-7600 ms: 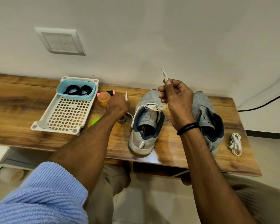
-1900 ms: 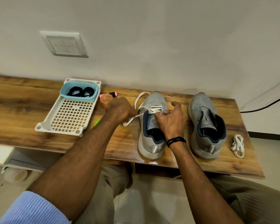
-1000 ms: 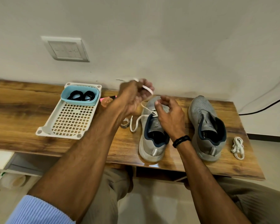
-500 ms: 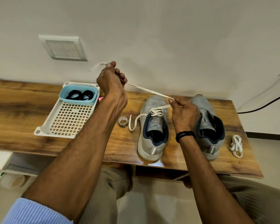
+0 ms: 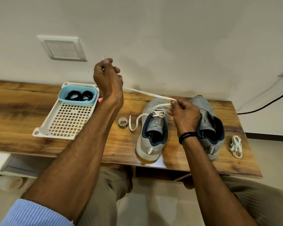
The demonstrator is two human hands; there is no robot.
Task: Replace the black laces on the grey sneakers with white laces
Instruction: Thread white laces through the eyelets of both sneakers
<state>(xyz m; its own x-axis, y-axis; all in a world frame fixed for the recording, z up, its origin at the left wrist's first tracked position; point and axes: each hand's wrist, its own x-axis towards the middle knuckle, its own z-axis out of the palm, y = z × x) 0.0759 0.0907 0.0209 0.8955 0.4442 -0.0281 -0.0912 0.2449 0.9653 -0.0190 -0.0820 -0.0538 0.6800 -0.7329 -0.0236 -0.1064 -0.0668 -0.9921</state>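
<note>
Head view (only camera). All positions are given from the grey mesh sneaker (image 5: 153,144) with the navy collar, which stands heel toward me on the wooden desk (image 5: 23,111).

Flat white lace (image 5: 147,93): crossed through the eyelets nearest the toe; the upper eyelets look bare, so I judge this shoe to be early in its lacing. One run goes taut from the sneaker's throat up and away to the left. The other end lies slack on the desk just left of the sneaker.

Left hand (image 5: 107,77): raised above and left of the sneaker, fingers curled in a fist round the lace, its tip poking out above the knuckles. I read this as hauling slack through an eyelet.

Right hand (image 5: 184,113): just right of the sneaker's throat, thumb and forefinger pinched on the lace where it leaves the eyelets, other fingers curled under. Probably a brake, so the pull neither drags the shoe nor skews the crossings.

Second grey sneaker (image 5: 201,103): just right, partly behind the right wrist, no lace visible. Bundled white lace (image 5: 235,145): further right, presumably waiting for it.

Black laces (image 5: 79,96): coiled in a pale blue plastic tub (image 5: 75,102) on a white perforated tray (image 5: 67,123), well left of the sneaker, so they are off both shoes and parked out of the way. Roll of tape (image 5: 123,122): near the sneaker's left side.
</note>
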